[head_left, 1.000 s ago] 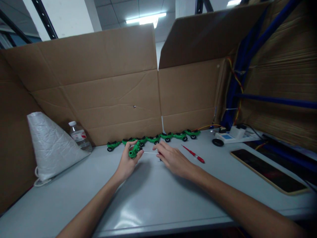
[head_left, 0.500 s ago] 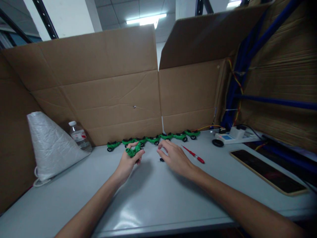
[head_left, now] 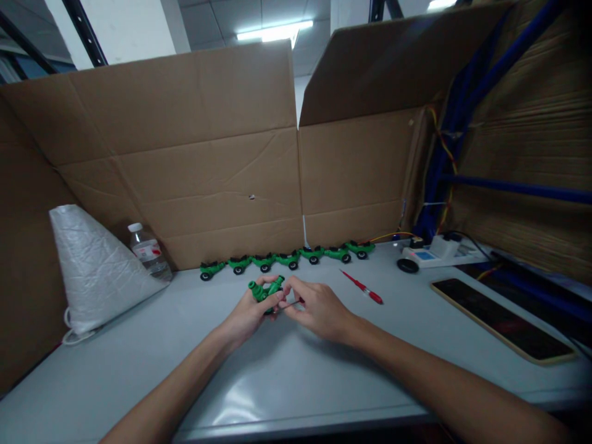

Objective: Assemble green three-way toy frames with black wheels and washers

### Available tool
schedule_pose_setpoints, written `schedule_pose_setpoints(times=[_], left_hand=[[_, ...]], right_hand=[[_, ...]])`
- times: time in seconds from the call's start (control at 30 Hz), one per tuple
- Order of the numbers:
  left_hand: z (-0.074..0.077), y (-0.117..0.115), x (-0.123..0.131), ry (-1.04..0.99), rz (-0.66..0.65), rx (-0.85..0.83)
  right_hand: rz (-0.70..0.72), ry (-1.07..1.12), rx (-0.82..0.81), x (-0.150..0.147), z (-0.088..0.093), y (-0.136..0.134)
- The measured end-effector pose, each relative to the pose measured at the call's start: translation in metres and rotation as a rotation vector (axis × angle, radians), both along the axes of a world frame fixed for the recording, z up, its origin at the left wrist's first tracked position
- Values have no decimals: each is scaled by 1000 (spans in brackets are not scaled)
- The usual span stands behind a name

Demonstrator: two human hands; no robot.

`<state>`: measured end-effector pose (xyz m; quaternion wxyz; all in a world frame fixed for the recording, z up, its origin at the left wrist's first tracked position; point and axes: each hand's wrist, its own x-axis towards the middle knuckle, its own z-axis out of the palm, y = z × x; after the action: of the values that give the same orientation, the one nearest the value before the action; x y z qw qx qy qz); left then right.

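Observation:
My left hand is closed around a green toy vehicle, held just above the table with its round green ends facing up. Close against it, my right hand pinches a small, thin dark piece between thumb and fingers, at the toy's right side. Fingers hide much of that piece, so its exact kind is unclear. Behind the hands, several green toy vehicles with black wheels and black tops stand in a row along the cardboard.
A red screwdriver lies to the right of my hands. Farther right are a phone, a power strip and a black round object. At left, a silvery bag leans beside a water bottle. Cardboard walls enclose the table.
My right hand has picked up the small dark piece from the table and moved left to the toy. My left hand has shifted right and turned the toy, bringing both hands together.

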<state>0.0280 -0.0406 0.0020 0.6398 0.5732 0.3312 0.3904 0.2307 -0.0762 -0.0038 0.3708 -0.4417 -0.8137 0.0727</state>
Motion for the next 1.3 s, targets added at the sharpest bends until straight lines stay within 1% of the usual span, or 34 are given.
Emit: schedule_pose_setpoints(times=[0.1, 0.3, 0.37, 0.53, 0.63, 0.7, 0.87, 1.03, 1.17, 1.3], left_hand=[[-4, 2, 0, -21, 19, -20], [-7, 4, -1, -44, 31, -55], [-7, 5, -1, -48, 14, -52], [-9, 6, -3, -49, -80, -30], [-10, 7, -3, -49, -92, -19], [-9, 8, -2, -55, -60, -17], [-7, 11, -2, -54, 89, 2], [-12, 20, -5, -34, 182, 47], [-15, 26, -8, 1, 206, 79], [-15, 26, -8, 11, 212, 81]], right_hand=[[-5, -6, -5, -1, -1, 0], [-28, -46, 48, -3, -5, 2], [-32, -55, 44, -3, -7, 3], [-80, -56, 27, -2, -11, 6], [-100, -28, 14, -1, -11, 8], [-115, -13, 1, 0, -8, 8], [-190, -54, -69, 5, 0, 10], [-242, -130, -126, 12, -1, 17], [-215, -143, -168, 16, -4, 21], [-187, -187, -212, 19, -7, 23]])
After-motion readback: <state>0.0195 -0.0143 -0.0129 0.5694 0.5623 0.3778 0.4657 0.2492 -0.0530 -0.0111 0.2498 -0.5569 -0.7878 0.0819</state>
